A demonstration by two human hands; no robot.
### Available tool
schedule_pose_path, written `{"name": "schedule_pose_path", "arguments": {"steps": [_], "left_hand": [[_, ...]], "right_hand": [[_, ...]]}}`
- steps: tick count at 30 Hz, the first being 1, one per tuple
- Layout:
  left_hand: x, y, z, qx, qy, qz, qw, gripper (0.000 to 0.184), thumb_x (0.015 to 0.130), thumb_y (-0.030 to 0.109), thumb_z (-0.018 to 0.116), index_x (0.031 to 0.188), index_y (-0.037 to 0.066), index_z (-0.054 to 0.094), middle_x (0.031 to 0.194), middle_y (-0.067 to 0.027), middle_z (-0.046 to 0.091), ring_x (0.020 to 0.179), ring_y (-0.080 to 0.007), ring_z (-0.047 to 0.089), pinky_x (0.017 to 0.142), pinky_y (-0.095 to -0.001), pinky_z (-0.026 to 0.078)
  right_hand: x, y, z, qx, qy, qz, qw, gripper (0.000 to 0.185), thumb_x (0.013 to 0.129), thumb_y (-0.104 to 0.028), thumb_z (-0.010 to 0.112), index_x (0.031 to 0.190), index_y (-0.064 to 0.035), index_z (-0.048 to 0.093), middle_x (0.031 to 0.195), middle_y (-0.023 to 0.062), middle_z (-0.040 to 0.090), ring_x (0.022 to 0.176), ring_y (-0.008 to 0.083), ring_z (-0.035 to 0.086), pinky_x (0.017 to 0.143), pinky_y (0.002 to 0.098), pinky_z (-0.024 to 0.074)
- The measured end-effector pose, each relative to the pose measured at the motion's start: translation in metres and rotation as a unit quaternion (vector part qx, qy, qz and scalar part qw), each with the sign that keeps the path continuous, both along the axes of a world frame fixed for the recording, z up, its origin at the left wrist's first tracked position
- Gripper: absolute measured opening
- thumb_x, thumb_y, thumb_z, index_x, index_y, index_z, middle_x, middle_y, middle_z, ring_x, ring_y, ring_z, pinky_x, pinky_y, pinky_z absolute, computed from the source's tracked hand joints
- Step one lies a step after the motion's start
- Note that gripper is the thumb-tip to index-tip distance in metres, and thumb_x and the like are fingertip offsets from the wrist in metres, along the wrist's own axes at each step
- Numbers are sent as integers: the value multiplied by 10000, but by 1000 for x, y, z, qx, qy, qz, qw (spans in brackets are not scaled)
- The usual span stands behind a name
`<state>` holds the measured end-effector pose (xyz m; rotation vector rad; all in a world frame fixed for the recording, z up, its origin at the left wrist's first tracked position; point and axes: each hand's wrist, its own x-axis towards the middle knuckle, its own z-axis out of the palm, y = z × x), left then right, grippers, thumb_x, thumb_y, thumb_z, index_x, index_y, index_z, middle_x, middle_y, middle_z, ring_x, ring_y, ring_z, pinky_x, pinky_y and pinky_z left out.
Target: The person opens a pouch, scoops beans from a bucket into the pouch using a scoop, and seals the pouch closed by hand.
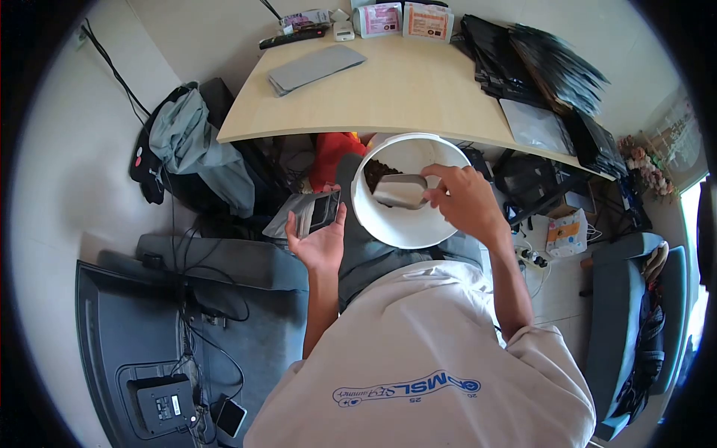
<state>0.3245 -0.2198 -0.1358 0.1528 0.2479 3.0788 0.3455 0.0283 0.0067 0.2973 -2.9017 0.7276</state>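
A white bucket (pixel 407 237) stands between my knees, just below the table's front edge. Dark brown loose stuff (pixel 379 173) shows inside it on the left; I cannot make out its kind. My right hand (pixel 464 198) reaches over the bucket's right rim, its fingers closed on a metal scoop (pixel 403 190). The scoop is inside the bucket, its left end by the brown stuff. To the left of the bucket, my left hand (pixel 320 243) is wrapped round a pouch (pixel 305 214) with clear and black parts. The pouch is held tilted, apart from the bucket.
On the wooden table (pixel 403 82) lie a stack of flat grey pouches (pixel 317 69), black pouches (pixel 502 56) and two printed packets (pixel 427 22). A red bag (pixel 334 158) is behind the bucket. A monitor (pixel 134 358) and cables are at lower left, a blue chair (pixel 624 321) at right.
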Motion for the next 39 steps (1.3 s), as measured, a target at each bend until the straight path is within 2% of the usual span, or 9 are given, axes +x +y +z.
{"name": "schedule_pose_path", "arguments": {"steps": [2, 4, 7, 10, 11, 16, 26, 39], "left_hand": [[0, 1, 2, 0, 8, -5, 1000, 656, 886, 420, 608, 1325, -41, 453, 1387, -250, 436, 1369, -390, 337, 1038, -456, 423], [2, 4, 3, -2, 17, -14, 1000, 614, 907, 439, 562, 1323, -5, 477, 1365, -213, 477, 1334, -375, 391, 1014, -455, 428], [2, 5, 4, -2, 23, -23, 999, 589, 917, 448, 544, 1320, 21, 493, 1360, -195, 495, 1323, -368, 410, 1003, -457, 429], [2, 4, 4, 6, 21, -28, 999, 585, 915, 447, 547, 1317, 25, 496, 1369, -198, 490, 1333, -367, 398, 1002, -460, 428], [2, 3, 4, 10, 18, -30, 999, 584, 914, 446, 547, 1316, 25, 497, 1372, -199, 489, 1336, -367, 394, 1001, -461, 428], [2, 2, 3, 12, -1, -33, 999, 584, 907, 434, 557, 1330, 37, 488, 1378, -206, 486, 1342, -365, 387, 1000, -464, 429], [3, 4, 4, 11, 5, -37, 999, 584, 911, 434, 553, 1341, 47, 478, 1372, -207, 490, 1334, -370, 397, 1001, -462, 428], [2, 5, 1, 1, 4, -38, 999, 588, 905, 434, 570, 1339, 48, 479, 1363, -203, 495, 1328, -375, 406, 987, -459, 441]], "right_hand": [[-20, 16, -37, -28, -59, -61, 996, 282, 769, -139, 680, 1040, -63, 685, 882, 195, 687, 878, 379, 657, 764, 476, 512], [-46, 32, -88, 11, -91, -58, 994, 302, 742, -150, 688, 1033, -69, 689, 918, 203, 690, 930, 377, 655, 811, 473, 512], [-69, 47, -183, 80, 48, -54, 994, 273, 813, -136, 656, 1064, -27, 663, 684, 97, 698, 503, 187, 647, 552, 304, 528], [-78, 32, -206, -97, -137, -108, 980, 288, 809, -123, 648, 1077, -20, 638, 671, 94, 689, 505, 175, 647, 508, 305, 517], [-78, 28, -211, -134, -154, -124, 971, 290, 817, -85, 632, 1102, -36, 612, 670, 82, 684, 507, 158, 638, 497, 306, 514], [-61, 20, -180, -267, -172, -119, 941, 325, 819, -63, 638, 1140, -63, 583, 701, 84, 693, 521, 158, 643, 510, 302, 503], [-51, 36, -143, -399, -199, -49, 894, 300, 848, -11, 625, 1139, -52, 564, 708, 85, 690, 502, 133, 600, 476, 280, 449], [-44, 37, -101, -380, -177, -20, 908, 309, 870, -37, 632, 1169, -48, 553, 724, 102, 696, 492, 127, 578, 472, 265, 435]]}}
